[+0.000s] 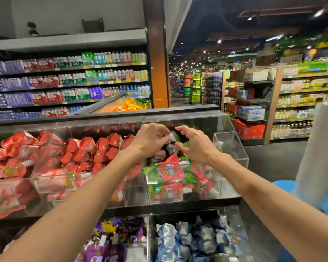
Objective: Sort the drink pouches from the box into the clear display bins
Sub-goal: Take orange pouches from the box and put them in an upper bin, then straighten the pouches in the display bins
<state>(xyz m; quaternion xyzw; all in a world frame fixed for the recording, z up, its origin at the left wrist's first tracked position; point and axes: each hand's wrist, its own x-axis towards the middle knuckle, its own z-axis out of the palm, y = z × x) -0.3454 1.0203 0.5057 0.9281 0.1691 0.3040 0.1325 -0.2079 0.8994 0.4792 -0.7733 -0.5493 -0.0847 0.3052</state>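
Observation:
Both my arms reach into the right-hand clear display bin [233, 148] on the upper tier. My left hand [150, 140] pinches the silvery top of a pouch [171, 137] at the back of the bin. My right hand [194, 143] hovers right beside it with fingers spread, and I cannot tell whether it touches a pouch. Green and red strawberry drink pouches [167, 176] fill the front of this bin. The box is not in view.
Left of it, bins hold red pouches [87, 150]. The lower tier has purple pouches [112, 241] and blue-silver pouches [193, 241]. A small bare clear bin [225, 142] sits at the right end. An aisle and shelves [301, 103] lie to the right, drink shelves behind.

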